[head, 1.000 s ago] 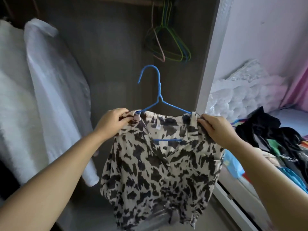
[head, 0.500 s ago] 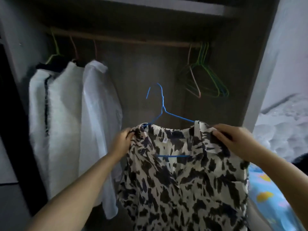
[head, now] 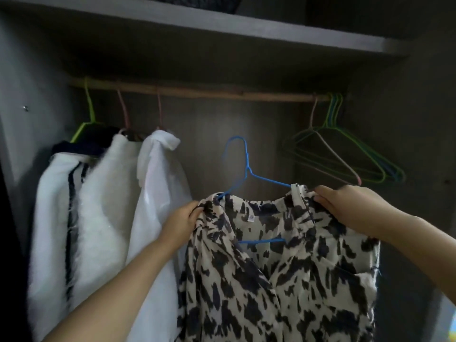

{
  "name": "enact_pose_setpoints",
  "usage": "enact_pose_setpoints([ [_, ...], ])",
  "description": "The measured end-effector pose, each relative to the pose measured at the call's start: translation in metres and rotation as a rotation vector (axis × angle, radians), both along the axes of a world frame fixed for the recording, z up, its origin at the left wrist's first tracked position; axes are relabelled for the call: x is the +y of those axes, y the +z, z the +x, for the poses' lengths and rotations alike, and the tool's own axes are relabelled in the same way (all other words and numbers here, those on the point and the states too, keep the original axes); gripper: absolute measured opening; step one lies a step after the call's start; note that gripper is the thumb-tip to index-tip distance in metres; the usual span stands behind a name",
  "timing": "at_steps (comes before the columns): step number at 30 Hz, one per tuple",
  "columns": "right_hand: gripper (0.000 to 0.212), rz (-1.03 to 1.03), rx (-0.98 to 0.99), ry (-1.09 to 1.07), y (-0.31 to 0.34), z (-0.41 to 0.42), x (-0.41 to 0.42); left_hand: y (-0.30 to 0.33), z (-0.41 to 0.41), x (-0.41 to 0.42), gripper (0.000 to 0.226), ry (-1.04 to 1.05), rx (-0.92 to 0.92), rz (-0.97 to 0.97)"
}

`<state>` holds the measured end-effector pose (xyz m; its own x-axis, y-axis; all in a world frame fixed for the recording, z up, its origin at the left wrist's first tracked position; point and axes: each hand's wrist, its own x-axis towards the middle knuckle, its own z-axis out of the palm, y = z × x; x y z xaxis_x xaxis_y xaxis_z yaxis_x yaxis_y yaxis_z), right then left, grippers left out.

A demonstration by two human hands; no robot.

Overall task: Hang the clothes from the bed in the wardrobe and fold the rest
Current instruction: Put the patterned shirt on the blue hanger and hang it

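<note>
A cream shirt with black blotches (head: 283,275) hangs on a blue wire hanger (head: 244,169), held up inside the open wardrobe. My left hand (head: 182,220) grips the shirt's left shoulder over the hanger end. My right hand (head: 350,206) grips the right shoulder. The hanger's hook points up and stays well below the wooden rail (head: 197,91), in the gap between the hung clothes and the spare hangers.
On the rail's left hang a white fluffy coat (head: 98,206), a white shirt (head: 158,193) and a dark garment on a green hanger (head: 88,114). Several bare wire hangers (head: 345,156) hang at the rail's right end. A grey shelf (head: 222,23) runs above.
The view has swung from the bed side up into the wardrobe. Both hands have carried the shirt on its hanger higher, closer to the rail.
</note>
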<state>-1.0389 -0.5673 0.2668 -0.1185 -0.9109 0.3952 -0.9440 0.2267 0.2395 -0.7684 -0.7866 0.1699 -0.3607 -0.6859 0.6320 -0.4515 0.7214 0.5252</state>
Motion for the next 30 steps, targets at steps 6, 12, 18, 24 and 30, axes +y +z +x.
enact_pose_setpoints([
  [6, 0.030, -0.240, -0.302, 0.084, 0.008, 0.015, -0.045, 0.017, 0.010, -0.058, 0.021, 0.090, 0.064, 0.010],
  [12, 0.035, -0.435, -0.245, 0.033, 0.048, 0.066, -0.099, 0.003, 0.010, -0.084, 0.032, 0.137, 0.185, 0.278],
  [18, 0.023, -0.488, -0.197, -0.042, 0.085, 0.104, -0.140, 0.013, 0.014, -0.054, 0.029, 0.089, 0.442, 0.446],
  [24, 0.013, -0.371, -0.276, -0.119, 0.088, 0.121, -0.153, 0.000, 0.013, -0.024, 0.012, 0.042, 0.454, 0.458],
  [30, 0.019, -0.175, -0.357, 0.034, 0.048, 0.147, -0.159, -0.008, 0.006, 0.021, 0.020, 0.039, 0.281, 0.384],
])
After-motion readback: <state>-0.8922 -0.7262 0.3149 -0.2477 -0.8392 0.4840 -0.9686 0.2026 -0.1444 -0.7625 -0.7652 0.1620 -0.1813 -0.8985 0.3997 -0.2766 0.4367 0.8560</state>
